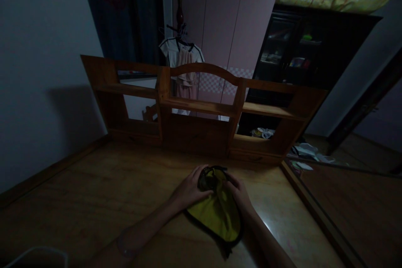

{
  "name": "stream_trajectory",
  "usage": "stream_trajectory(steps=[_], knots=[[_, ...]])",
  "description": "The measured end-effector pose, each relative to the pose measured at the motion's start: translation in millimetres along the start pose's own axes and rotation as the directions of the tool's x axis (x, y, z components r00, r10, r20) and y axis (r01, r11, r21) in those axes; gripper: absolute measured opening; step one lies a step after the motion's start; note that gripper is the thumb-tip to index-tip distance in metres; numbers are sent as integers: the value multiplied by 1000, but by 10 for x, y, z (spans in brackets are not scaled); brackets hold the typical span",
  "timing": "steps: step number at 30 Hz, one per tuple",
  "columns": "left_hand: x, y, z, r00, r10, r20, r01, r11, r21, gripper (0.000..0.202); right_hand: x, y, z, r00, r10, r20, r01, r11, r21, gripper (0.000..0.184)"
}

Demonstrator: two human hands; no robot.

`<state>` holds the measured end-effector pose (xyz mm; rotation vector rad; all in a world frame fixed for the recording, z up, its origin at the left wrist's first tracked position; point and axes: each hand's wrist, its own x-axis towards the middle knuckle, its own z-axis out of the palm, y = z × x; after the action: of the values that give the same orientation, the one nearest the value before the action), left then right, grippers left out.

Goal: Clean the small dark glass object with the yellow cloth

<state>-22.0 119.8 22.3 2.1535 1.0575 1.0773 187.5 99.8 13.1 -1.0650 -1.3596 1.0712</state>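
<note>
In the head view, a yellow-green fabric pouch with dark edging lies on the bare wooden surface, its rounded flap spread toward me. My left hand grips its upper left side, thumb laid across the cloth and fingers curled round the far edge. On the upper right side, my right hand holds the cloth with thumb on top; its other fingers are mostly hidden. Between the hands the upper part is bunched and shows a dark, patterned patch. A short dark tab sticks out at the near end.
A wooden shelf unit stands at the far edge of the surface. A raised wooden rail runs along the right, a wall along the left. A white cable lies at the lower left. Behind are a pink wardrobe and hanging clothes.
</note>
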Motion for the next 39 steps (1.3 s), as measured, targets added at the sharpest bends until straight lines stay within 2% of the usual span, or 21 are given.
stream_trajectory(steps=[4, 10, 16, 19, 22, 24, 26, 29, 33, 39], knots=[[-1, 17, -4, 999, 37, 18, -37, 999, 6, 79, 15, 24, -19, 999, -49, -14, 49, 999, -13, 42], [2, -8, -1, 998, 54, 29, -54, 998, 20, 81, 11, 47, 6, 999, 1, 45, 6, 989, -148, 40], [0, -28, -1, 998, 58, 21, -59, 998, 34, 82, -3, 17, 8, 995, -73, 64, 84, 977, -195, 39], [-5, -19, -5, 998, 57, 27, -58, 998, 32, 82, -27, 16, -17, 994, -105, 33, 110, 950, -293, 35], [-7, -20, 2, 999, 48, 23, -49, 998, 28, 81, -67, 15, -39, 985, -169, 29, 164, 884, -438, 35], [-3, -20, 8, 999, 39, 12, -40, 999, 21, 79, -103, -13, -26, 969, -230, 94, 245, 826, -508, 41], [3, -10, 9, 999, 40, 9, -40, 999, 12, 78, -138, -67, 14, 942, -265, 207, 336, 771, -542, 47], [12, 22, 3, 997, 76, 25, -76, 997, -2, 76, -162, -155, 86, 906, -257, 336, 413, 710, -570, 45], [16, 62, -6, 993, 106, 56, -106, 994, 3, 75, -137, -194, 113, 906, -218, 363, 406, 689, -601, 34], [16, 76, -13, 993, 91, 70, -91, 996, 6, 75, -134, -239, 129, 893, -238, 383, 442, 625, -643, 44]])
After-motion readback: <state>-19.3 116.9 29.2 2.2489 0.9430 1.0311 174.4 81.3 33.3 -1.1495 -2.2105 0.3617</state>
